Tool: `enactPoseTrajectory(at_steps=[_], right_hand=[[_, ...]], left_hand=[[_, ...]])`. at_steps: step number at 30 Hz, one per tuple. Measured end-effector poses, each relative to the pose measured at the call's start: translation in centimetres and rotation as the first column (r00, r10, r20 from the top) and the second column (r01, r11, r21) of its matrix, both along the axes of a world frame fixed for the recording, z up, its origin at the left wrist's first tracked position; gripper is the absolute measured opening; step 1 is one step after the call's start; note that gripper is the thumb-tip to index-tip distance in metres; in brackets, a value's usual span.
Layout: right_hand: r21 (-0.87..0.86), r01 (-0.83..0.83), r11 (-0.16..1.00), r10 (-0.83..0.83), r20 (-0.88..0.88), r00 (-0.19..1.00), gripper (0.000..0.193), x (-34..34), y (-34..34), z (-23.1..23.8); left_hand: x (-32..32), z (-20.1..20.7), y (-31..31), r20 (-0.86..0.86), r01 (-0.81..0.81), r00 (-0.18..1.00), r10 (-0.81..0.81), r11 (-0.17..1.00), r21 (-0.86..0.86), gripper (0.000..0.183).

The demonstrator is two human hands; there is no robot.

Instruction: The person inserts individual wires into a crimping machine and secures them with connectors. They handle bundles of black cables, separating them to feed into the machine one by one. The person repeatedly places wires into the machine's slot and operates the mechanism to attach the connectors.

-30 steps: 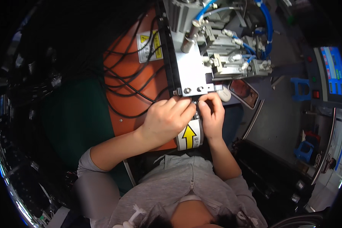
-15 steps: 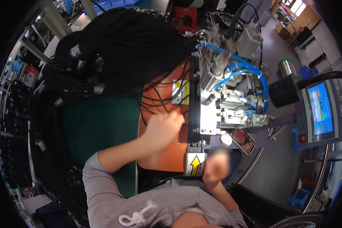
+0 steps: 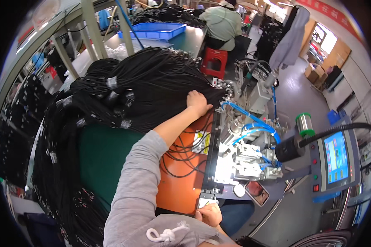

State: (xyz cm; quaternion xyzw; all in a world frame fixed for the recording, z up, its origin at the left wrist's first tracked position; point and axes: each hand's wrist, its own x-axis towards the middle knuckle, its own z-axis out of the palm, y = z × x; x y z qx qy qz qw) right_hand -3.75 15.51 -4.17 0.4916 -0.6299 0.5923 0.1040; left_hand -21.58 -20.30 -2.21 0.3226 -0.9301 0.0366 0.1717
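My left hand (image 3: 198, 103) reaches far forward onto the big pile of black cables (image 3: 160, 90). Its fingers bend down over the cables and the thumb stands apart from them; I see no single cable clearly gripped. My right hand (image 3: 210, 215) is near my body at the front end of the machine's dark rail (image 3: 210, 164), beside a white label plate (image 3: 206, 202). Its fingers are curled together, and whatever they may hold is hidden. Several loose thin black cables (image 3: 181, 154) lie across the orange board (image 3: 177, 189), running toward the rail.
Right of the rail stands a metal machine (image 3: 247, 158) with blue air hoses (image 3: 253, 119). Beyond it are a wire spool (image 3: 304, 123), a touch screen (image 3: 336, 157) and a phone (image 3: 257, 192). Ahead, a person (image 3: 222, 24) sits on a red stool (image 3: 214, 61), near a blue tray (image 3: 152, 31).
My left hand has moved forward from above the orange board onto the cable pile. My right hand has shifted left, closer to my body. The view has tilted up, showing more ahead.
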Motion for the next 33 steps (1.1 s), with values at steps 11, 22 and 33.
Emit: enactPoseTrajectory(at_steps=[11, 22, 33], right_hand=[[-0.074, 0.053, 0.996, -0.046, 0.099, 0.994, 0.017, 0.4, -0.3, 0.1], [-0.085, 0.045, 0.995, -0.039, 0.075, 0.996, 0.015, 0.6, -0.6, 0.7], [-0.038, 0.078, 0.996, -0.077, 0.025, 0.997, 0.017, 0.4, -0.5, 0.5]], left_hand=[[-4.4, 2.3, -3.2, 0.442, 0.073, 0.838, -0.321, 0.868, 0.491, 0.059], [-3.4, 0.9, -2.8, 0.145, 0.207, 0.94, -0.31, 0.853, 0.479, 0.061], [-1.5, 2.4, -5.6, -0.284, 0.369, 0.921, -0.267, 0.36, 0.857, 0.038]])
